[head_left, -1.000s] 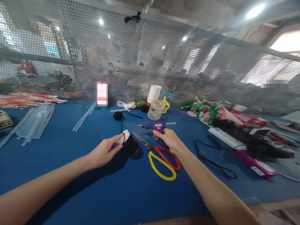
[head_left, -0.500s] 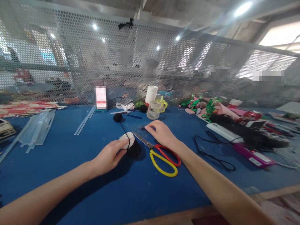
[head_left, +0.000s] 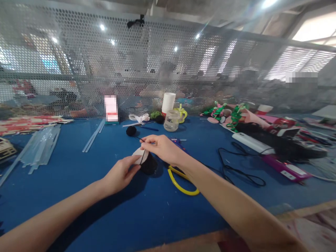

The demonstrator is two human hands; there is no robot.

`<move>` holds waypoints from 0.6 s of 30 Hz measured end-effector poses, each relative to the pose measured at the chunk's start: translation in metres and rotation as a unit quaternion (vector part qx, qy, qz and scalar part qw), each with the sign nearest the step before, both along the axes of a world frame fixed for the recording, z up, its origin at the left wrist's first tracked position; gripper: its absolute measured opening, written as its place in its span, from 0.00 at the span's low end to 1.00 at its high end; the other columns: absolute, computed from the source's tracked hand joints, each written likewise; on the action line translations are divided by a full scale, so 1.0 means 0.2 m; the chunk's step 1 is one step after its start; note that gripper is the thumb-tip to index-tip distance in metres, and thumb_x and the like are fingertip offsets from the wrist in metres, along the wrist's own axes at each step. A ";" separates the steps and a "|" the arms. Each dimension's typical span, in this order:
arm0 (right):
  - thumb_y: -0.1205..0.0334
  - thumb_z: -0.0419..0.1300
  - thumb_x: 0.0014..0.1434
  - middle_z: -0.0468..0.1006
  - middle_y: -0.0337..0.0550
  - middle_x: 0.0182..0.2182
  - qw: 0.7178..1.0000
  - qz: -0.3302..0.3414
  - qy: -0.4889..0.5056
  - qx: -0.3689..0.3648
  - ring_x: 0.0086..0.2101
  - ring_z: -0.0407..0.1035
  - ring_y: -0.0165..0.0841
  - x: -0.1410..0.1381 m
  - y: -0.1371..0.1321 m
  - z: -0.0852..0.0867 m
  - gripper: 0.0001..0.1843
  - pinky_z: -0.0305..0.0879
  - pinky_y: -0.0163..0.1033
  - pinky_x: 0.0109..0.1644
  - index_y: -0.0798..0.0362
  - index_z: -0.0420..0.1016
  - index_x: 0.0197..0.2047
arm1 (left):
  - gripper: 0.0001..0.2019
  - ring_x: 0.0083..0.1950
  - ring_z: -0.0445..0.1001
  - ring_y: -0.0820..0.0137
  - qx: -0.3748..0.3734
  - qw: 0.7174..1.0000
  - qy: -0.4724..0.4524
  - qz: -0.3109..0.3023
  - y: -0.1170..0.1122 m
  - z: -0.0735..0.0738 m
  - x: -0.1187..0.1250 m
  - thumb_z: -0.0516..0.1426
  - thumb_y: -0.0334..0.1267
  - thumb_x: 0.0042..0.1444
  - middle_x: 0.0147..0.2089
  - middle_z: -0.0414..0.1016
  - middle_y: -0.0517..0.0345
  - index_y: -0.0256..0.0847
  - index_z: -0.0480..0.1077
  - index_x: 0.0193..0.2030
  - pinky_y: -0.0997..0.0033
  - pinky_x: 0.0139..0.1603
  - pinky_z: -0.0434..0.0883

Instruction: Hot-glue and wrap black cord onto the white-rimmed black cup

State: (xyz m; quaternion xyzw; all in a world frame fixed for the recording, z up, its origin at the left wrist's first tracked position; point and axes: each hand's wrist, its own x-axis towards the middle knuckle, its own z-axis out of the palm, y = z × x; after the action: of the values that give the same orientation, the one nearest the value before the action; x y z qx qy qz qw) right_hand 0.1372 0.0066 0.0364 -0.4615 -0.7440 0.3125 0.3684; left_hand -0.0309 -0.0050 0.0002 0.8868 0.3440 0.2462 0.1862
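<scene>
No readable text; the standing card [head_left: 111, 108] looks blurred out.

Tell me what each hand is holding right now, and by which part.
The left hand grips the black-and-white round piece by its white end. The right hand pinches the black yarn strand just above that piece.

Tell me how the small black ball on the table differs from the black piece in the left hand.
The black ball is round and all black; the black piece has a white face. The black ball lies free on the table; the black piece is held by the left hand. Both are dark; a black thread seems to join them.
</scene>
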 end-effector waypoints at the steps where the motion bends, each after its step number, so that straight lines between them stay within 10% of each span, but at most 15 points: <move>1: 0.63 0.53 0.51 0.71 0.47 0.39 0.999 -0.010 0.047 -0.006 0.36 0.67 0.30 0.02 -0.01 -0.02 0.09 0.61 0.34 0.40 0.58 0.71 0.26 | 0.11 0.33 0.68 0.68 -0.029 0.999 -0.006 0.012 0.01 0.00 0.00 0.45 0.35 0.54 0.34 0.70 0.51 0.33 0.61 0.42 0.71 0.34 0.65; 18: 0.58 0.54 0.50 0.65 0.36 0.21 0.989 -0.092 0.108 0.029 0.24 0.60 0.26 0.06 -0.01 -0.13 0.09 0.57 0.32 0.27 0.56 0.65 0.26 | 0.08 0.27 0.59 0.73 -0.101 0.995 -0.003 0.015 0.00 0.03 0.01 0.43 0.37 0.54 0.25 0.59 0.62 0.37 0.58 0.31 0.76 0.29 0.59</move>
State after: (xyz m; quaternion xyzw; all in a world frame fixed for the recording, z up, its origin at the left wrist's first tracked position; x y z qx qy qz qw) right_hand 0.1488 0.0041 0.0101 -0.4805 -0.6628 0.3037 0.4873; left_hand -0.0299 -0.0053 0.0072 0.8571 0.3802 0.2157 0.2724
